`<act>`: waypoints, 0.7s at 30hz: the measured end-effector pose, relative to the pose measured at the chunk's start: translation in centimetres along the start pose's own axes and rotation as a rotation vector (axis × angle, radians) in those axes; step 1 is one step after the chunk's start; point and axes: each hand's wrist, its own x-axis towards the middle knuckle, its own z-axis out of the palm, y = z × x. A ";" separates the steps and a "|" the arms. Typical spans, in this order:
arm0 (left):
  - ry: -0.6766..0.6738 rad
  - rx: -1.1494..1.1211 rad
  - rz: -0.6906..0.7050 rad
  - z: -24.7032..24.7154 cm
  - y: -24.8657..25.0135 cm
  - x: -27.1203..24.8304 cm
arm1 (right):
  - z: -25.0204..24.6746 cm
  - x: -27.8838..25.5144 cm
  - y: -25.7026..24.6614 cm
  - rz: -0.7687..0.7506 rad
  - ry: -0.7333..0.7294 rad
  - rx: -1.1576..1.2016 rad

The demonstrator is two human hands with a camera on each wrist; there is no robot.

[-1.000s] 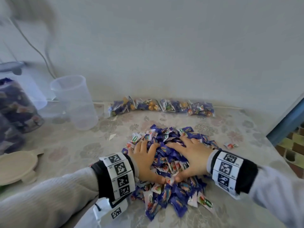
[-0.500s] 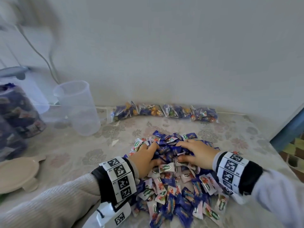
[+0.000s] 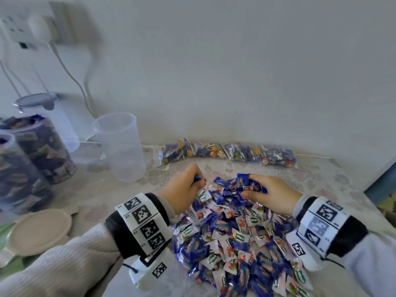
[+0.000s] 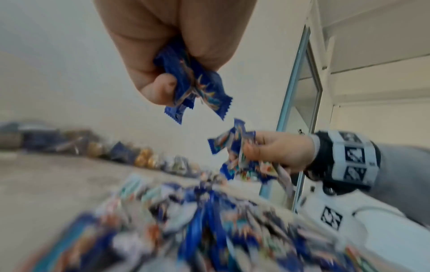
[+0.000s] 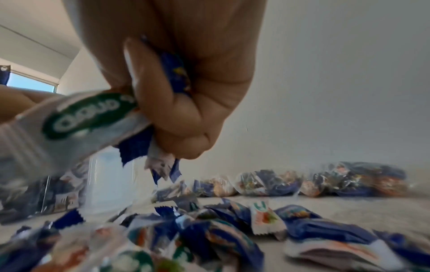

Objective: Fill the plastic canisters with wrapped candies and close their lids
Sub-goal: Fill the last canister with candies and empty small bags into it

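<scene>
While my left hand hangs above the far left edge of the heap of blue and white foil-wrapped candies, its fingers are curled in and pinch a few crinkly blue wrappers, whose saw-toothed ends stick out below the fist. My right hand hovers above the far right of the heap, and its fingers are clenched round a bigger bunch: blue wrappers and a white one with a green oval label, all pressed against my palm. How many sweets each fist holds I cannot tell.

The rest of the candies lie loose on the counter, which wears a pale cloth with a faded flower pattern. They are small flat pillows, glossy, with zigzag seams.

Beyond my left hand stands an empty translucent plastic canister, tapered, upright, its mouth open. Farther left are two clear round canisters packed with candies; both are blurred and cut by the picture's edge. A beige round plastic lid lies flat on the counter near my left sleeve. Along the white wall runs a row of clear cellophane bags of mixed sweets.

Both wrist views smear the heap below into streaks.
</scene>
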 end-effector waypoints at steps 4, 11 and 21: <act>0.233 -0.058 0.108 -5.8 0.6 0.7 | 0.2 0.0 -2.2 -0.049 0.038 0.047; 0.513 0.034 0.111 -17.8 -3.2 3.5 | 1.1 -0.3 -5.8 -0.044 0.089 0.121; 0.399 0.413 0.186 -20.6 -9.8 5.5 | 2.8 -0.2 -8.4 0.073 0.074 0.142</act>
